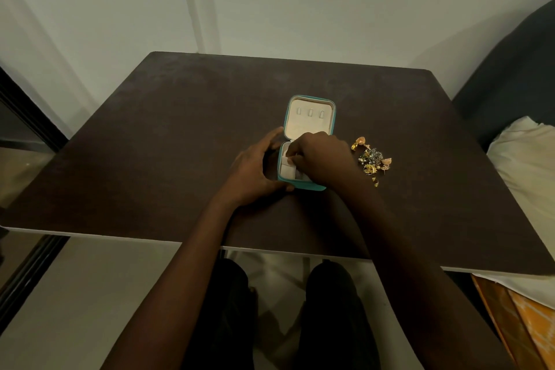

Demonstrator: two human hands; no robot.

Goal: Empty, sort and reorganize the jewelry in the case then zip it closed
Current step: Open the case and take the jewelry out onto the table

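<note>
A small teal jewelry case (pixel 309 117) lies open in the middle of the dark table, its cream lid tilted back with three small hooks inside. My left hand (pixel 258 168) cups the left side of the case's base, thumb near the hinge, fingers at the front corner. My right hand (pixel 321 156) reaches into the base from the right, fingertips pinched together over the cream compartments; what they pinch is too small to tell. A heap of gold and silver jewelry (pixel 372 159) lies on the table just right of the case.
The dark brown table (pixel 180 144) has its near edge just over my knees. A dark chair with a white cushion (pixel 528 159) stands at the right. An orange cloth (pixel 528 318) lies at the lower right. A pale wall is behind the table.
</note>
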